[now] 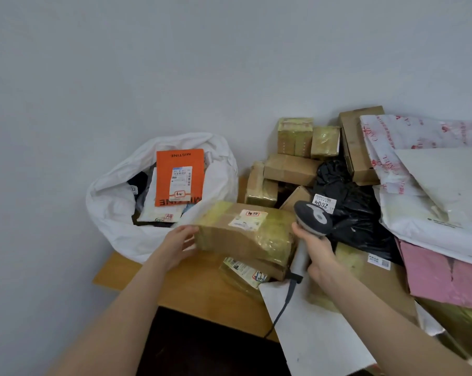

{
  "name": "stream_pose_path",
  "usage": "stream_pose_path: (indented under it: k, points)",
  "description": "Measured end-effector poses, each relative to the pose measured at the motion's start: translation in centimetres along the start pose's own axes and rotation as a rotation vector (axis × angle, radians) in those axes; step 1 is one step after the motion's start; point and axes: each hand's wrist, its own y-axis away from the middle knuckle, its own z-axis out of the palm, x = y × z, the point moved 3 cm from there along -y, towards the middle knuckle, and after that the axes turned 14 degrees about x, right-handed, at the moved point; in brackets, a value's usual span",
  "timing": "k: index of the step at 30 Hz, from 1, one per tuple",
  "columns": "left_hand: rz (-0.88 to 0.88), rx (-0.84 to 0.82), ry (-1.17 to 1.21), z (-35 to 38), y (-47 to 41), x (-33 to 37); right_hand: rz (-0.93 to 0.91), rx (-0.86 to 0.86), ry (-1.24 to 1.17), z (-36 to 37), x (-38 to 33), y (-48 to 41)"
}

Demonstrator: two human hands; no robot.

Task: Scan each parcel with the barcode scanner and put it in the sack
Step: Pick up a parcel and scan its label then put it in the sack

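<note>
A person stands at a wooden table [202,291] set against a pale wall, both bare forearms reaching forward. The left hand [178,244] grips the left end of a cardboard box [245,234] wrapped in yellowish tape, fingers curled onto its near face and thumb on top; the box is lifted slightly above the table and tilted, its top carrying a white label [248,219] with a red stamp. The right hand [315,248] is closed around the handle of a grey barcode scanner [313,218], held upright just beside the right end of the box, with the scanner head level with the labelled top and turned toward it. A dark cable [283,302] trails down from the handle over a white sheet.

Beneath the held box lies another taped parcel [245,272] with a printed label, resting on the table. To the left, at the table's far corner, a white sack [112,202] stands open, well apart from the held box's label but close to its left end. Inside it an orange packet [179,180] marked MISTINE lies on top of other parcels.

To the right rises a heap of waiting parcels: small brown boxes [294,153], a black plastic bag [351,210] labelled 2004, a white mailer with red print [424,164], and a pink mailer [446,275] nearest the edge
</note>
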Motion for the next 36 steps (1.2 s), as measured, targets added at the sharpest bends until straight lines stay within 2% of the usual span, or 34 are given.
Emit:
stream_pose_path:
  k: [3,7,14,16,19,25,28,31,36]
  points:
    - [-0.108,-0.007,-0.055,-0.3,-1.0,-0.9,0.015,0.0,0.08,0.6,1.2,-0.2]
    - [-0.13,-0.008,-0.192,0.1,-2.5,-1.6,0.006,0.049,0.105,0.8,2.2,-0.7]
    - [-0.182,-0.057,-0.233,0.5,-2.9,-2.2,-0.017,0.074,0.082,0.4,2.0,-1.3]
    - [-0.199,-0.119,-0.233,-0.3,-2.6,-1.5,-0.033,0.061,0.059,0.5,1.5,-0.9]
    - [-0.139,-0.177,-0.182,-1.2,-1.8,0.1,-0.087,0.006,0.056,0.8,0.4,-0.1]
    - [0.029,-0.095,0.006,-2.0,0.0,2.7,-0.224,-0.014,0.103,0.2,-0.2,4.3]
    - [0.062,-0.056,0.109,-2.0,1.0,2.8,-0.209,-0.167,0.182,-0.5,1.1,7.4]
    - [0.098,-0.053,0.194,-1.6,2.0,2.8,-0.226,-0.247,0.249,-1.1,2.7,9.8]
    - [0.173,-0.067,0.233,-1.0,3.4,2.8,-0.291,-0.251,0.27,-2.0,3.9,11.8]
